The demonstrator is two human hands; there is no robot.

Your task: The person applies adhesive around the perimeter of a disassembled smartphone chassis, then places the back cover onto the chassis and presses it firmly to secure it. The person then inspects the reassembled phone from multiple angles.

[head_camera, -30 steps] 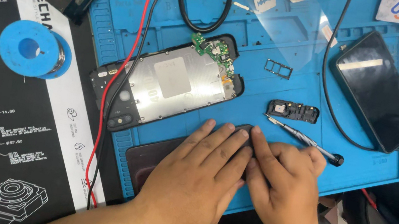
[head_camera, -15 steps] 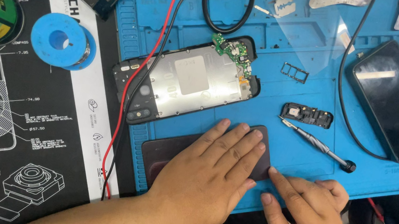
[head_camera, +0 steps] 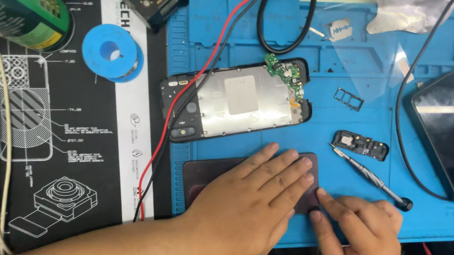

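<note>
Dark back panel [head_camera: 212, 175]: lies flat on the blue work mat [head_camera: 369, 96], near edge, just below the opened phone.
Left hand [head_camera: 254, 204]: palm down on the panel, fingers spread flat, gripping nothing.
Right hand [head_camera: 362, 245]: beside the left; fingertips [head_camera: 322, 195] touch the panel's right end, fingers loosely bent, nothing grasped.
Opened phone [head_camera: 238, 98]: metal plate and green board exposed.
Screwdriver [head_camera: 370, 178]: on mat, just above right hand.
Small black part [head_camera: 361, 145]: above the screwdriver.

Dark panel [head_camera: 213, 172] mostly under left hand [head_camera: 254, 204]
</note>
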